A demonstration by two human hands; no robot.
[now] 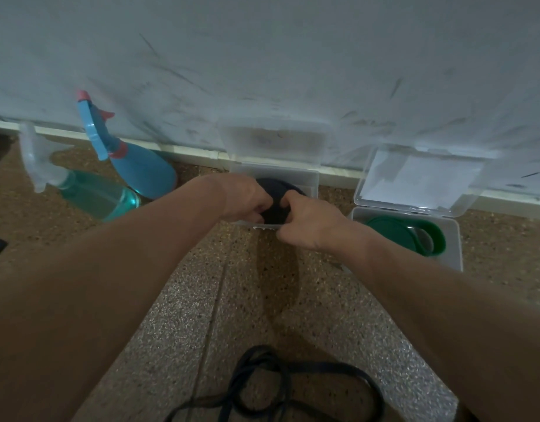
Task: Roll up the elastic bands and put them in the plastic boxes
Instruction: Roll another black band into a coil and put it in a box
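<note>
A loose dark elastic band (281, 388) sprawls on the near floor. Farther off, the left hand (244, 197) and right hand (308, 223) both grip a rolled dark band (275, 205) — held inside the open middle plastic box (311, 178). To the right, a green band (408, 236) lies coiled in another open box (454, 248).

bare forearms; no sleeves; no gloves

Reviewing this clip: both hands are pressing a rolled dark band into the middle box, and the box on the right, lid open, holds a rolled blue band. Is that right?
Not quite. In the head view, the band in the right box is green, not blue. The rest holds: the left hand and right hand grip the rolled dark band in the middle box.
</note>
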